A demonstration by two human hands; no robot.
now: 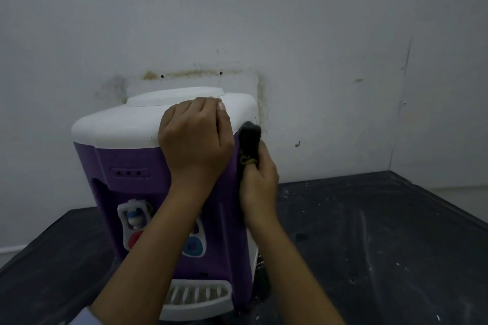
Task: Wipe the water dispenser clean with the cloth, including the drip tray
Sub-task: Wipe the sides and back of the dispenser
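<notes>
Left hand (195, 134) grips the water dispenser (126, 155) top — right hand (260, 179) presses dark cloth (249, 144) against its side.

A pale grey wall (237, 8) is standing behind a dark table (383, 232), whose top is showing white specks and scratches. Brownish stains (195, 74) are tracing a rectangular outline on the wall. Lighting is running dim.

Left forearm (148, 245) and right forearm (295, 258), both bare. Low on the left one a sliver of pale sleeve (89, 316) shows, maybe light blue, hard to call in this dim light. Left hand (195, 137): short thumbnail.
</notes>
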